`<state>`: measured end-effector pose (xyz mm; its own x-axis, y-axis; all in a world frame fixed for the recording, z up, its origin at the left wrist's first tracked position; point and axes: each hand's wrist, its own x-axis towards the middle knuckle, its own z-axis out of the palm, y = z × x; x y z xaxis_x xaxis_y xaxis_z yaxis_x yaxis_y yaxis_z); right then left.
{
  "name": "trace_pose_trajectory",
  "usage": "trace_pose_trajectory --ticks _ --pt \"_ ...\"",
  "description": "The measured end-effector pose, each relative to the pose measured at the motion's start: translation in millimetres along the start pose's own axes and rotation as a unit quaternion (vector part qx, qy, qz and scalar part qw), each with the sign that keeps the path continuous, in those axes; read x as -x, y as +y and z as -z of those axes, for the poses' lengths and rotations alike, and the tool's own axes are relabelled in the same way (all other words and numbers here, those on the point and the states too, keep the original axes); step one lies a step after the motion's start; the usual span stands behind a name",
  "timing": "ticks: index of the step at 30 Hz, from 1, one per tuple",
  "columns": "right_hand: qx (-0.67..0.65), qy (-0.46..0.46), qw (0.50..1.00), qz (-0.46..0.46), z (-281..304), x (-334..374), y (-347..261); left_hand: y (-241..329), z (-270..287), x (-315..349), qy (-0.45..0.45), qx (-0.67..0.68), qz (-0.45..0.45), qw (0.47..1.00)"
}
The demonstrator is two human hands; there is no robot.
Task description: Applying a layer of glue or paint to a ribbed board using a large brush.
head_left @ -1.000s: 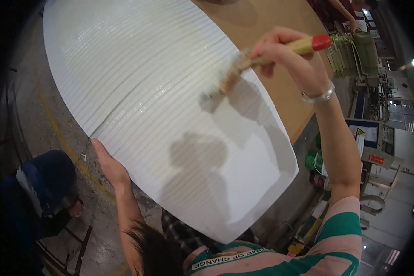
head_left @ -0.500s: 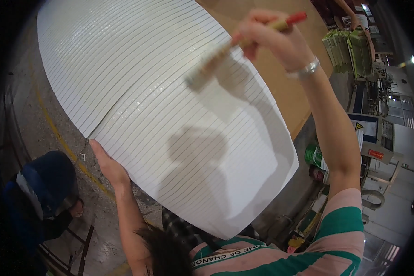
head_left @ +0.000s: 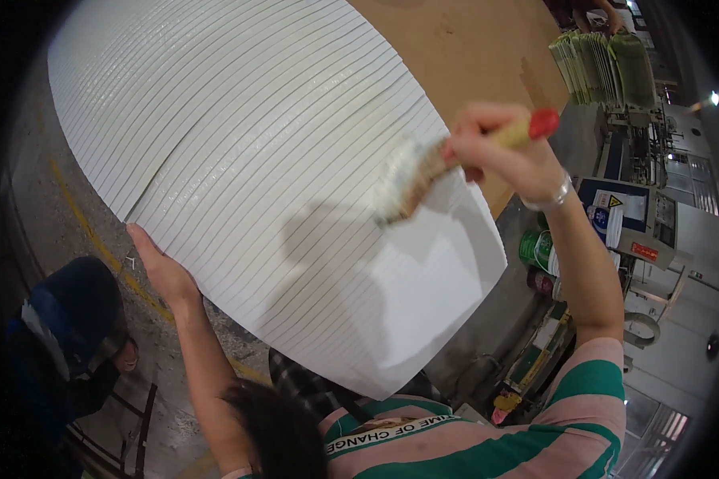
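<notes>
Fanned, overlapping white sheets point(head_left: 240, 152) stretch from the upper left to the lower right, their edges making close parallel lines. Wet, glossy streaks show on their upper part. My right hand point(head_left: 503, 152) is closed round the handle of a wide paintbrush point(head_left: 431, 176), wooden with a red end. The brush's bristles, whitish and blurred by motion, are over the right part of the sheets; whether they touch cannot be told. My left hand point(head_left: 164, 267) holds the sheets' left edge, beside a larger step between two sheets, with part of its fingers hidden by the edge.
Under the sheets lies a brown board surface point(head_left: 471, 48). At far right, another person's hand point(head_left: 613, 20) is by a stack of greenish sheets point(head_left: 599, 68). Buckets point(head_left: 539, 249) and a machine panel point(head_left: 631, 211) stand right. A blue rounded object point(head_left: 80, 307) is at lower left.
My right hand and the paintbrush have moved right and toward me across the sheets. The sheets and my left hand appear slightly farther left in the view.
</notes>
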<state>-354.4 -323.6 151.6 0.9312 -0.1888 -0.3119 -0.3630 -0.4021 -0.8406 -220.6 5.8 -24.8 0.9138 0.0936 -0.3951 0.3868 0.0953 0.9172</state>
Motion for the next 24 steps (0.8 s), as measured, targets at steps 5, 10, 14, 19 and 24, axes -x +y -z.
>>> trace_pose_trajectory --ticks 5,10,14,19,24 --pt "0.024 0.027 0.999 0.011 10.3 3.1 -17.1 -2.7 -2.8 -2.8 -0.024 0.003 -0.005 1.0" --pt "-0.028 0.009 0.999 -0.02 -3.2 8.8 4.4 6.7 -3.5 -0.8 -0.009 0.014 -0.008 1.0" --pt "-0.035 -0.01 0.989 -0.142 8.8 49.0 -5.7 4.2 -0.3 -0.1 -0.01 -0.002 0.004 1.0" --pt "-0.108 0.055 0.992 -0.02 12.9 41.4 -47.8 5.7 -0.4 -0.4 -0.037 0.026 -0.021 0.999" --pt "0.011 -0.016 0.992 0.125 19.7 -7.3 -29.3 5.4 2.8 -2.2 -0.029 0.023 -0.013 0.999"
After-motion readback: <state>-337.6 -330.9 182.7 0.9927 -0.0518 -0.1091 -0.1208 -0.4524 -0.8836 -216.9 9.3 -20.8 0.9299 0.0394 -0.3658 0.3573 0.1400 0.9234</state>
